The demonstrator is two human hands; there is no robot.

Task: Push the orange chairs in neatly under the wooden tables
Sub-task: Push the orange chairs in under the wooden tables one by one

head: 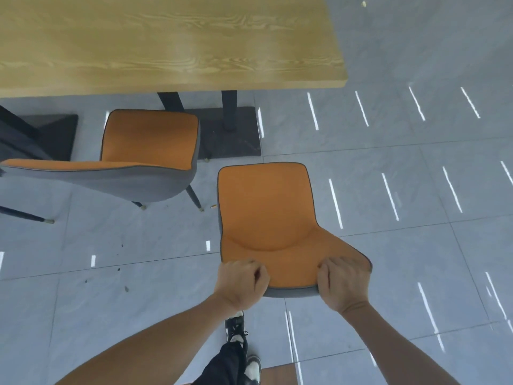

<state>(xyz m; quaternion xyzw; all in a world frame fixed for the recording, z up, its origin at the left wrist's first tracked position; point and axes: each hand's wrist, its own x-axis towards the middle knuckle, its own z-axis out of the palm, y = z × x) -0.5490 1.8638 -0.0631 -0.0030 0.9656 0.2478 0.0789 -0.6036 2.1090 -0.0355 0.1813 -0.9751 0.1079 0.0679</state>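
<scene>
An orange chair [266,209] with a grey shell stands on the floor in front of me, clear of the wooden table [166,43]. My left hand [241,282] grips the left end of its backrest top and my right hand [344,283] grips the right end. A second orange chair [144,140] stands to the left, its seat front close to the table's edge, its backrest turned toward me. The table top fills the upper left of the view.
The table's black legs rise from a dark base plate [233,140] between the two chairs. A dark chair leg [25,215] and dark furniture sit at the far left. Grey tiled floor [402,190] spreads to the right. My shoes [236,329] are below the chair.
</scene>
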